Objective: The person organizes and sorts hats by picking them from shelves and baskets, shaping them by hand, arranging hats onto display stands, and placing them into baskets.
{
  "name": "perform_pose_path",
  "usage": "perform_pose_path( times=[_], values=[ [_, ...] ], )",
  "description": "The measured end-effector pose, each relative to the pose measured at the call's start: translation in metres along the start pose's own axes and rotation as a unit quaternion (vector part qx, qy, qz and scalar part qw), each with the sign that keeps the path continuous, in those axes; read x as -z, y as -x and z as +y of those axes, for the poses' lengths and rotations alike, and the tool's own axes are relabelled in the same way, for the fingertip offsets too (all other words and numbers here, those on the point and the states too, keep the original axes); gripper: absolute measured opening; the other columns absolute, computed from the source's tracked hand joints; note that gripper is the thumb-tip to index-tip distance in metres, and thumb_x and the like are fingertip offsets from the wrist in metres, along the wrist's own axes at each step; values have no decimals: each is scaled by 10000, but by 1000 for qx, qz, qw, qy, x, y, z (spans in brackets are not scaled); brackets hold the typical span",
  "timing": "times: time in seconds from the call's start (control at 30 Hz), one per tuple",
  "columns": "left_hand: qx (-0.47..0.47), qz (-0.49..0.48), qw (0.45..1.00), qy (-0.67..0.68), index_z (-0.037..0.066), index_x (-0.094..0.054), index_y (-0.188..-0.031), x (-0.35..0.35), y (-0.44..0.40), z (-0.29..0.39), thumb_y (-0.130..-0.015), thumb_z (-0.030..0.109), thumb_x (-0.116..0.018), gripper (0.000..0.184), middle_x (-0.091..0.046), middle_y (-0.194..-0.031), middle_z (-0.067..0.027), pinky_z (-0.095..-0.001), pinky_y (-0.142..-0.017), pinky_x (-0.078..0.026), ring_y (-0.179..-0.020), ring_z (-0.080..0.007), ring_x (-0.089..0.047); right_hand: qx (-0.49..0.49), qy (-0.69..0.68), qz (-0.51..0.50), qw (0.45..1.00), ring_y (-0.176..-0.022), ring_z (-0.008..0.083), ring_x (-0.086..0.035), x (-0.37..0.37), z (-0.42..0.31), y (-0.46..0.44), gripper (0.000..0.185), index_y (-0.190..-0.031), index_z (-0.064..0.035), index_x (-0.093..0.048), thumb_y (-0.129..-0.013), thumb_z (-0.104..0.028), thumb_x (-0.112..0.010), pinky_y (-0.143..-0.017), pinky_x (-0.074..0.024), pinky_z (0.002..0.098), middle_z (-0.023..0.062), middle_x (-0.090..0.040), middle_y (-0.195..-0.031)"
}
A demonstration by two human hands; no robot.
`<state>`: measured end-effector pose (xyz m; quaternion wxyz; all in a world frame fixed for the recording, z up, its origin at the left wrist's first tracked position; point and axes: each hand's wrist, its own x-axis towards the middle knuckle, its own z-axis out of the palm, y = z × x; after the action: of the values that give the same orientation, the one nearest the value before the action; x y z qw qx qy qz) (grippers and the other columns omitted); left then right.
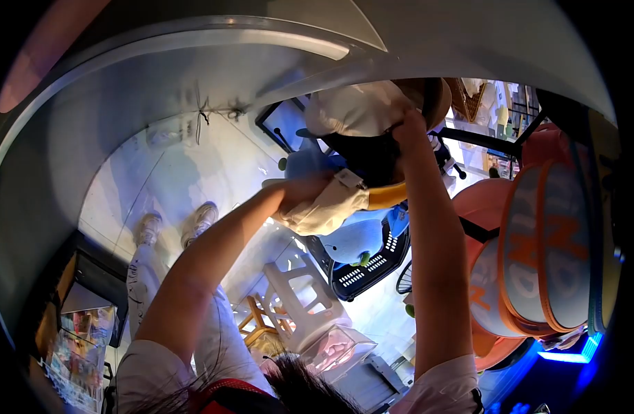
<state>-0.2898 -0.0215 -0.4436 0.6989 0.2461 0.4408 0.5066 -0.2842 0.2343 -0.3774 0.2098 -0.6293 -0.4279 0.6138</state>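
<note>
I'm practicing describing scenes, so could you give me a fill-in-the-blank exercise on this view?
1. The left hand, at the cream fabric, appears ____ (higher/lower) in view than the right hand.
2. The plastic basket is colored ____.
3. The plush toy overlapping it in view is mostly ____.
4. The wearer's visible shoes number ____.

Missing words: lower; black; blue; two.

Your view curves strongly toward black corners, dim along the top, with pale glare on the floor and a light strip glowing blue lower right.
</note>
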Motion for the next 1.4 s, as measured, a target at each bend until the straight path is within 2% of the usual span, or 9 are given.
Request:
perform_pose_path(
  times=[0.23,0.37,0.5,0.67,0.73,0.87,1.07,1.17,1.4],
  values=[
    [-170,53,984,-26,57,-504,-932,51,15,29,-803,158,-524,165,-524,-879,-16,-234,-737,-403,-831,-84,-477,-100,134,31,985,-836,255,-536,3,-11,21,223,-962,-49,-499,-765,-144,-456,-732,-437,337,134,-523,-943],
    [-203,56,974,-80,48,-499,-928,79,14,47,-804,107,-512,138,-524,-842,-10,-209,-700,-392,-799,-63,-468,154,324,-123,926,-776,191,-513,24,-7,68,146,-881,-36,-489,-763,-115,-453,-719,-420,275,91,-518,-854],
    [-154,27,974,-164,47,-486,-894,90,12,62,-809,37,-470,87,-475,-726,20,-193,-644,-377,-704,-48,-443,425,275,72,860,-768,153,-512,22,52,176,96,-827,-4,-489,-749,3,-432,-740,-388,231,75,-541,-836],
    [-57,-53,996,-45,75,-502,-914,94,22,82,-717,199,-415,249,-488,-762,14,-192,-648,-379,-711,-74,-473,275,90,58,955,-924,160,-486,21,112,214,221,-978,7,-469,-760,22,-438,-800,-375,251,108,-515,-990],
    [10,1,996,88,72,-503,-992,87,23,72,-720,200,-423,310,-515,-837,-7,-208,-685,-395,-762,-90,-497,154,-22,-109,982,-992,174,-472,15,128,205,341,-1138,-3,-411,-817,-107,-460,-841,-374,271,99,-493,-1074],
    [90,-20,972,215,72,-448,-1162,82,32,67,-737,168,-414,437,-531,-1024,-59,-244,-782,-411,-897,-128,-520,-4,-139,-278,950,-1010,171,-481,25,144,181,412,-1177,-15,-401,-853,-268,-425,-867,-385,296,86,-498,-1101],
    [102,-107,925,350,66,-479,-1119,105,19,40,-798,222,-490,357,-539,-1039,-74,-269,-794,-435,-899,-147,-543,-79,-171,-300,935,-1000,203,-494,42,128,178,489,-1182,-5,-385,-834,-339,-465,-858,-402,323,105,-486,-1124],
    [117,-16,985,124,71,-479,-1111,110,25,67,-773,260,-547,393,-561,-980,-66,-259,-785,-440,-879,-138,-551,-79,-159,-273,946,-977,217,-516,55,125,172,453,-1161,-15,-418,-827,-315,-469,-848,-416,331,108,-517,-1088],
    [54,-11,997,-52,73,-592,-848,127,3,77,-760,424,-554,364,-556,-746,19,-190,-577,-388,-636,-52,-504,-69,-129,-260,954,-976,211,-514,64,122,169,461,-1153,3,-417,-797,-278,-498,-845,-418,330,112,-516,-1077]
  ],
)
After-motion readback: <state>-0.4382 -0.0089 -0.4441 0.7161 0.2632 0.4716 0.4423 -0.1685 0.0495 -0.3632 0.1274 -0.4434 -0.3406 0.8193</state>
